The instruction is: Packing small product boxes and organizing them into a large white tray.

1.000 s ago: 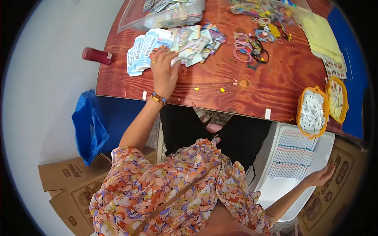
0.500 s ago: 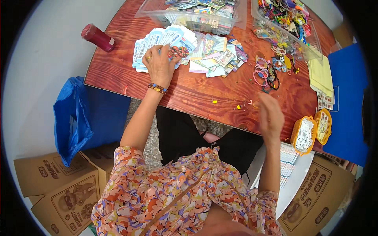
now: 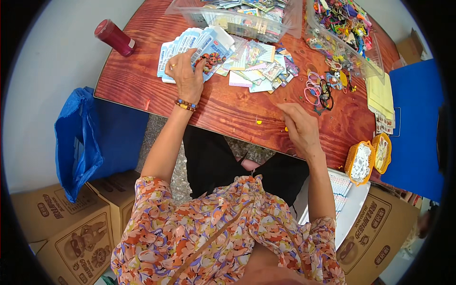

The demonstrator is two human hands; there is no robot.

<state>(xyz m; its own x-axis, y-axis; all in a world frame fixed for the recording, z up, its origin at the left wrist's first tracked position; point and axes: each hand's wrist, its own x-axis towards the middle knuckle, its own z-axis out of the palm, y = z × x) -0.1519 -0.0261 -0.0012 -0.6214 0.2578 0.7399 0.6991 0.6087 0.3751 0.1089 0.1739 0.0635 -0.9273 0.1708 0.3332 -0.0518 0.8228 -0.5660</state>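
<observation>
My left hand (image 3: 188, 78) rests on a fanned stack of light-blue printed flat packets (image 3: 178, 47), its fingers bent and apart over the near edge. Its thumb lies beside a red cartoon picture on the top packet. To the right of that stack is a loose pile of colourful small cards (image 3: 261, 71). My right hand (image 3: 302, 128) hovers low over the table's front part, thumb apart from the outstretched fingers, and nothing shows in it. A small yellow piece (image 3: 259, 122) lies to its left. Beyond it are pink and black elastic loops (image 3: 319, 90) with small charms.
A clear bin of cards (image 3: 228, 21) and a clear bin of bright trinkets (image 3: 361, 61) stand at the back. A dark red jar (image 3: 115, 38) is at far left. Yellow sheets (image 3: 380, 95) and orange baskets (image 3: 350, 164) line the right edge. Cardboard boxes (image 3: 71, 223) flank me below.
My right hand has come left and lowered over the table, its fingers now pointing left. My left hand stays on the packets, with its fingers slightly shifted. The whole view has tilted a little.
</observation>
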